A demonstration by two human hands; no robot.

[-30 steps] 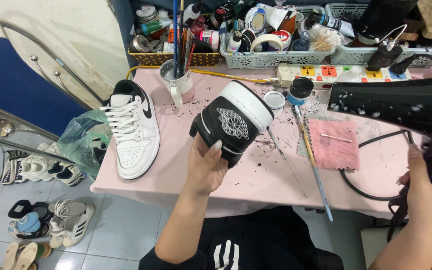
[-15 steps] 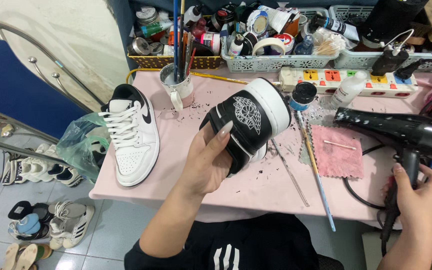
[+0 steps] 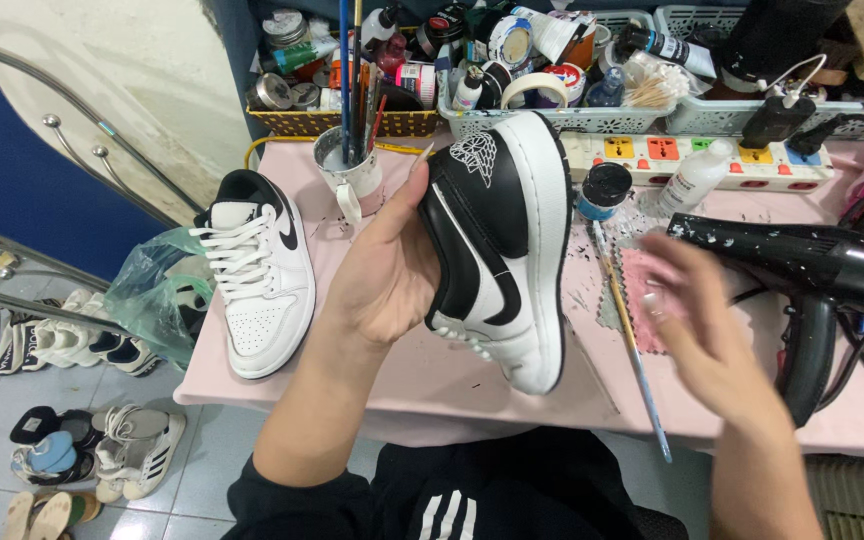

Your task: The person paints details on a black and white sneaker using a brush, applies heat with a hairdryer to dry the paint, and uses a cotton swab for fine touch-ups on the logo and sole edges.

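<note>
Your left hand [image 3: 387,275] grips the black-and-white sneaker [image 3: 497,250] from its inner side, thumb and fingers wrapped around the upper. The sneaker is lifted off the pink table [image 3: 432,375] and turned on its side, heel up and away from you, toe down, white sole facing right.

Your right hand [image 3: 697,320] is blurred, fingers spread, holding nothing; it hovers just right of the sneaker, over a pink cloth [image 3: 637,295].

Right of that hand, a black hair dryer [image 3: 812,270] speckled with paint lies on the table, not touched. Between sneaker and right hand, a long paintbrush [image 3: 632,345] lies on the table. A small black-lidded jar [image 3: 605,190] stands just right of the sneaker's heel.

Left of the sneaker, its white-and-black mate [image 3: 257,275] lies flat on the table, laces up. Behind the sneaker, a paint-smeared cup of brushes [image 3: 350,165] stands; farther back, baskets of bottles and tape [image 3: 512,70] and a power strip [image 3: 712,155].
</note>
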